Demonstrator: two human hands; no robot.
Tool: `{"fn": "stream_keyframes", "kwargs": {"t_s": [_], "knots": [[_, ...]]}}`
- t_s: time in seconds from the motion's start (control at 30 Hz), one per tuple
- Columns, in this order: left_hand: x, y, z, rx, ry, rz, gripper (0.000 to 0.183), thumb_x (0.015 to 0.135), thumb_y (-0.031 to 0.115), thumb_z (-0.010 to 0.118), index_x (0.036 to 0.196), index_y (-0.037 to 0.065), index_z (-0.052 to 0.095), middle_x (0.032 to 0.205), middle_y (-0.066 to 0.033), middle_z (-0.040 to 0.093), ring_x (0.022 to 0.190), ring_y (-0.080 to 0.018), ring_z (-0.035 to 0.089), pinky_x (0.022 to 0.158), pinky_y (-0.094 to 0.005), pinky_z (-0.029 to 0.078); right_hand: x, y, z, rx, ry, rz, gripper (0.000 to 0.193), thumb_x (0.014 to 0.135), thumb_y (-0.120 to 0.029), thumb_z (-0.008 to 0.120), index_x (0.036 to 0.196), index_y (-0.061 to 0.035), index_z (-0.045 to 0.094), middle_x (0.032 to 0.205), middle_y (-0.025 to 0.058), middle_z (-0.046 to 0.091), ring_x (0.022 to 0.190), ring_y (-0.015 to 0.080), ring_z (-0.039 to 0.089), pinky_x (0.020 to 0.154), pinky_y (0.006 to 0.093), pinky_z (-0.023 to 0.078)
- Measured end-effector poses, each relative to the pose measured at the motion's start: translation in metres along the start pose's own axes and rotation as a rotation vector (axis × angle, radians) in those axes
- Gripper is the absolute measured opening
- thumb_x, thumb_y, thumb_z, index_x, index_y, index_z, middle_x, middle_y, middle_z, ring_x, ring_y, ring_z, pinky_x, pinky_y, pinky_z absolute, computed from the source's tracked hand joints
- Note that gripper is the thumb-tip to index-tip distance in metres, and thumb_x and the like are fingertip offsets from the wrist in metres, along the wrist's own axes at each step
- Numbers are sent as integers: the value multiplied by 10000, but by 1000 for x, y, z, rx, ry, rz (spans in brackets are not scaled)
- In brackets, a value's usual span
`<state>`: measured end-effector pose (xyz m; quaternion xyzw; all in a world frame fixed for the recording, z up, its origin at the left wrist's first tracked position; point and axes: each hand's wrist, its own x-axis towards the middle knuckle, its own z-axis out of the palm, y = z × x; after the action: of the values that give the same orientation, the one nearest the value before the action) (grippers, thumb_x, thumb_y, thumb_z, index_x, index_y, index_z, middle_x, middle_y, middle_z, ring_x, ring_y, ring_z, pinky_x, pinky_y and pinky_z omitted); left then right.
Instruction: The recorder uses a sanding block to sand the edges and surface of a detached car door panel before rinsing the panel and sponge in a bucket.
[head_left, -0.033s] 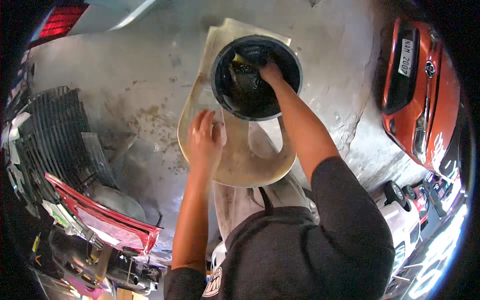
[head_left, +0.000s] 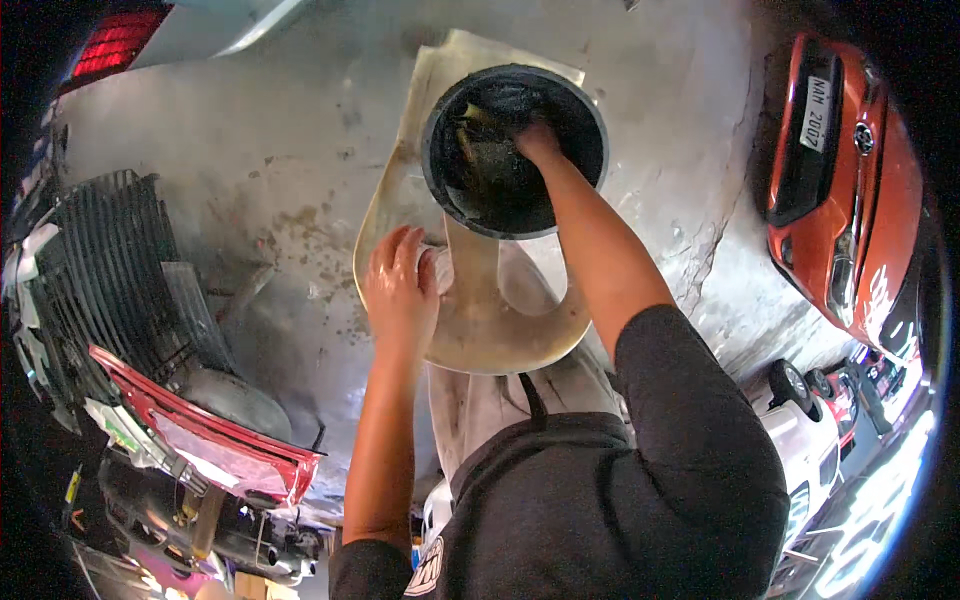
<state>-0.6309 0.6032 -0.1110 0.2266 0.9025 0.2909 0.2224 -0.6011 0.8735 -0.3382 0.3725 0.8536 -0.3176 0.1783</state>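
A stained grey floor (head_left: 270,130) spreads beneath everything, with an orange-red car (head_left: 855,200) to the right and upright black slatted panels (head_left: 115,270) to the left. A beige panel (head_left: 500,345) with cut-outs lies before the person, its rounded near edge over the light trousers (head_left: 465,410). Toward its far edge, overlapping its right side, sits a round black basin (head_left: 440,195). The person's right hand (head_left: 538,142) reaches inside; its grip cannot be told, the fingers being lost in shadow. The left hand (head_left: 402,285) is over the panel's left edge, fingers loosely bent, thumb apart, seemingly holding nothing. A small yellowish patch (head_left: 478,115) shows inside the basin.
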Motion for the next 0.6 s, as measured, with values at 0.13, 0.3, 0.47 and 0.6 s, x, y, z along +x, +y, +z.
{"fn": "stream_keyframes", "kwargs": {"t_s": [0.13,0.3,0.47,0.6], "knots": [[-15,0,-15,151,26,77,246,897,143,606,1136,90,630,1185,-107,629,1128,-316,567,948,-426,452,-4,6,32,152,60,171,650,905,-407,557,1400,-3,433,1456,253,388,1337,370,402,1110,440,334],[-14,-4,-27,177,89,34,224,887,144,617,1101,81,632,1127,-107,642,1056,-313,588,900,-423,449,-30,2,-6,37,-331,8,618,873,-283,615,1391,6,442,1368,258,491,1272,378,479,1080,421,355],[-14,-17,-29,112,125,19,220,875,147,634,1089,93,631,1074,-82,653,992,-288,604,866,-411,441,-65,-11,-59,376,-397,285,614,833,-193,665,1363,36,456,1268,232,581,1151,320,569,977,370,431],[-14,-24,-23,153,113,38,224,862,144,637,1082,102,635,1058,-64,655,988,-273,606,853,-407,444,-101,-11,-97,759,-193,282,581,800,-158,702,1285,85,495,1149,189,639,994,256,627,882,338,486]]}}
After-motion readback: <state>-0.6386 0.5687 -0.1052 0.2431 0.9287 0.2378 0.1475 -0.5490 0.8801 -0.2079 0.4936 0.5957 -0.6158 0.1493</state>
